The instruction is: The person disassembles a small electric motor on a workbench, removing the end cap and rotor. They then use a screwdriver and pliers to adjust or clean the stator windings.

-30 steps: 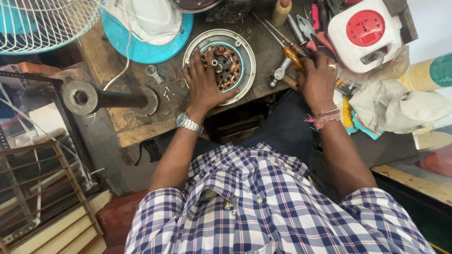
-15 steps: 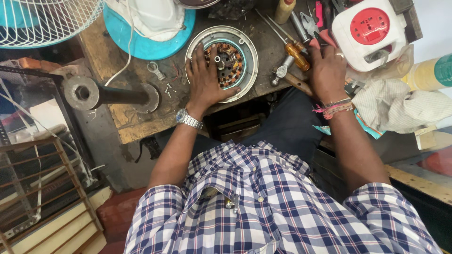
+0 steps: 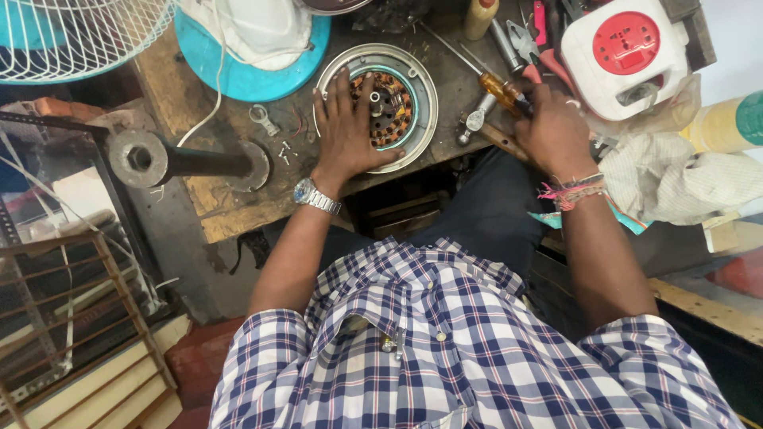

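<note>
Left hand (image 3: 347, 135) flat on the fan motor (image 3: 380, 107), fingers spread and unclenched over the copper windings and round metal housing, thumb on its near rim. Motor sits mid-counter (image 3: 230, 202). Right hand (image 3: 554, 131) curled around tool handles; orange-handled screwdriver (image 3: 497, 83) just beyond its fingers. White socket box with red round face (image 3: 624, 48) beyond-right. Both arms extended, left wrist wearing a watch (image 3: 316, 195).
</note>
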